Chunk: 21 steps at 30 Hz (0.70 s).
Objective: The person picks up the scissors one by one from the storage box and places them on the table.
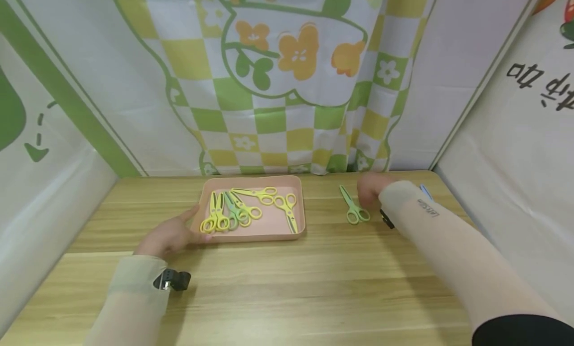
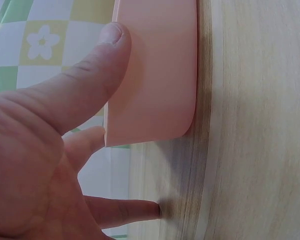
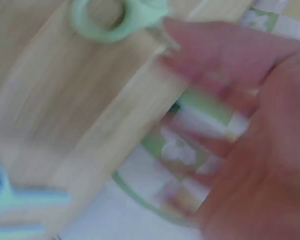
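Observation:
My left hand (image 1: 172, 235) is at the left end of a pink tray (image 1: 298, 226). Its thumb lies along the tray's outer wall (image 2: 157, 75), and the other fingers spread past the corner, one tip down on the table. Inside the tray lie several pairs of scissors, mostly yellow (image 1: 287, 210), with green scissors (image 1: 230, 206) among them. My right hand (image 1: 370, 189), blurred in the right wrist view, hovers beside green scissors (image 1: 352, 206) on the table, fingers loosely bent with nothing seen in them. The thumb overlaps those scissors' handle end in that view.
Blue scissors (image 3: 15, 200) lie farther right on the table, mostly hidden behind the right forearm in the head view. A patterned curtain (image 1: 255, 117) hangs along the table's back edge, and white printed sheets (image 1: 506, 152) stand at both sides.

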Each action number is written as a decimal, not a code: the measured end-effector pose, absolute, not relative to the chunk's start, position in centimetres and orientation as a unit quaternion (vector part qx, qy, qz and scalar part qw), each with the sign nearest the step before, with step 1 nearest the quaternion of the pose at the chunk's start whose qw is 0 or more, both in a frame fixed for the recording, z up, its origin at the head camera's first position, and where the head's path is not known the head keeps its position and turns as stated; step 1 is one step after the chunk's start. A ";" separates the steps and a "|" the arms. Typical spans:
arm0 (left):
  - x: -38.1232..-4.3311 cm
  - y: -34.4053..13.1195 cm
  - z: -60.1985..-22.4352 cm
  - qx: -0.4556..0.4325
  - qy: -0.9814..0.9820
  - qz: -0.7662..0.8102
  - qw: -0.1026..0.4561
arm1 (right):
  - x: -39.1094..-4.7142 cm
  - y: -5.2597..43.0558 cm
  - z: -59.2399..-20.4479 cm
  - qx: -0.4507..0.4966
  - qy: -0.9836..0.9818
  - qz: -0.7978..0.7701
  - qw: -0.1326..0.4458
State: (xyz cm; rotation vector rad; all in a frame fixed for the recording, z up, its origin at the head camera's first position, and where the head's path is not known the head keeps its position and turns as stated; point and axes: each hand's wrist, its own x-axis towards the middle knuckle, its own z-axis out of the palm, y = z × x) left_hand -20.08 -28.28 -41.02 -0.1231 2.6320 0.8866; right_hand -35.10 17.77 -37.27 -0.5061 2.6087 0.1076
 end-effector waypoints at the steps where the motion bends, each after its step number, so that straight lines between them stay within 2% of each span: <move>1: -20.1 -28.3 -41.0 -0.045 0.930 0.316 0.181 | -35.1 17.9 -37.5 -0.209 0.953 0.045 0.216; 4: -20.1 -28.2 -41.0 -0.044 0.930 0.313 0.186 | -35.2 18.3 -38.3 -0.285 0.944 0.076 0.150; 6: -20.1 -28.2 -41.1 -0.046 0.930 0.310 0.190 | -35.1 18.5 -38.8 -0.310 0.937 0.095 0.132; 14: -19.9 -28.3 -41.0 -0.045 0.936 0.293 0.191 | -35.2 20.0 -40.9 -0.306 0.944 0.041 0.121; 21: -20.1 -28.1 -40.8 -0.037 0.939 0.287 0.187 | -35.6 23.2 -40.8 -0.271 0.955 0.025 0.113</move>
